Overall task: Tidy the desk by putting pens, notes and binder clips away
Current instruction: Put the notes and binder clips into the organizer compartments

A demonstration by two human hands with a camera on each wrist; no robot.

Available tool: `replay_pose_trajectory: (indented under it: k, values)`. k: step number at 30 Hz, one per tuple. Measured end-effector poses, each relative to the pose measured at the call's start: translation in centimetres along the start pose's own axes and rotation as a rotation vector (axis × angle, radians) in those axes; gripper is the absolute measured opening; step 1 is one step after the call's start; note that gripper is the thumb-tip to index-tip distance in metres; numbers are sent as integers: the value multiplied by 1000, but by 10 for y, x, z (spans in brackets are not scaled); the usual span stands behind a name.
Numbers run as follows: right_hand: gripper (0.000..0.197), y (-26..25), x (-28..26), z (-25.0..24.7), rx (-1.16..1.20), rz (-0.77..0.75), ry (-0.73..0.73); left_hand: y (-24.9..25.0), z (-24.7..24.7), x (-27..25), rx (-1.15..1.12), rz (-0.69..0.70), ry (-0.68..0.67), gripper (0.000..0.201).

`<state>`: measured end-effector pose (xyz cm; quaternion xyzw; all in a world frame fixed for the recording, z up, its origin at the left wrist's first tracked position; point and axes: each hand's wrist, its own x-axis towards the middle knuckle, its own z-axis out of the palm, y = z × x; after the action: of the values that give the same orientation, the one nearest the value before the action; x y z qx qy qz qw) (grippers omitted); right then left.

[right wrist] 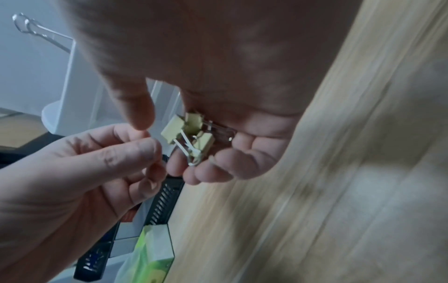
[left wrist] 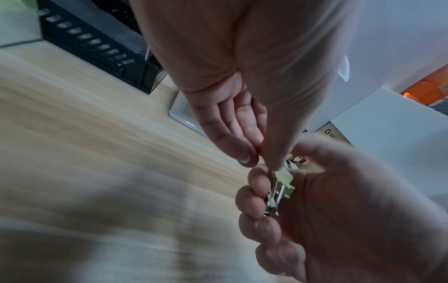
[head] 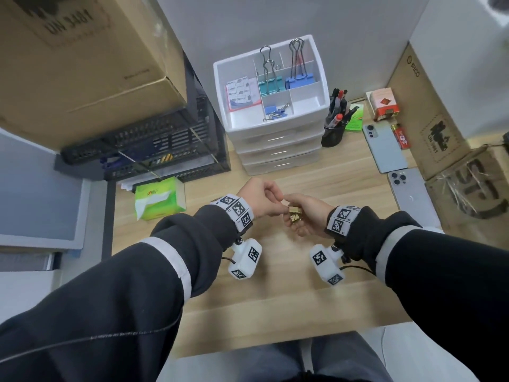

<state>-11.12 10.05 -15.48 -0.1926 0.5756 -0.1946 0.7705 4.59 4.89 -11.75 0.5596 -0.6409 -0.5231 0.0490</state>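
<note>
Several small pale-yellow binder clips (head: 294, 213) (left wrist: 282, 183) (right wrist: 186, 132) lie in my cupped right hand (head: 301, 219) (right wrist: 206, 153), whose fingers curl round them above the desk's middle. My left hand (head: 276, 208) (right wrist: 150, 147) (left wrist: 269, 164) is right beside them, thumb and forefinger pinched together at the clips' edge. The right wrist view shows nothing between those two fingertips. Behind stands a white drawer organizer (head: 278, 133); its top tray holds notes (head: 240, 92), teal clips (head: 270, 85), blue clips (head: 299, 78) and small blue clips (head: 275, 109). A black pen cup (head: 333, 135) holds pens.
A green tissue pack (head: 158, 198) and a black crate (head: 154, 146) under a cardboard box are on the left. Two phones (head: 385, 148) (head: 413, 195), a red battery (head: 401, 137), an orange box (head: 384, 104) and a green pad (head: 354, 118) lie on the right by cardboard boxes.
</note>
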Motion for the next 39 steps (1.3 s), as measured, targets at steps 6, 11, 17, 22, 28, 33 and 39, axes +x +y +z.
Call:
replay_pose_trajectory:
  k: [6, 11, 17, 22, 28, 33, 39]
  values:
    - [38, -31, -18, -8, 33, -17, 111, 34, -34, -3, 180, 59, 236, 14]
    - [34, -94, -47, -11, -98, -95, 199, 76, -79, -6, 335, 148, 461, 6]
    - [35, -175, -81, -16, 223, -210, 236, 101, -121, -2, 637, 140, 570, 37]
    - [15, -215, -81, -22, 340, -254, 390, 99, -131, 2, 829, 88, 448, 55]
    - [38, -224, -68, -20, 239, -257, 439, 91, -124, 9, 774, 93, 385, 54]
    - [56, -222, -65, -11, 118, -376, 415, 89, -126, 15, 733, 102, 408, 56]
    - [54, -226, -63, -7, -356, -389, 665, 87, -128, 16, 765, 110, 414, 60]
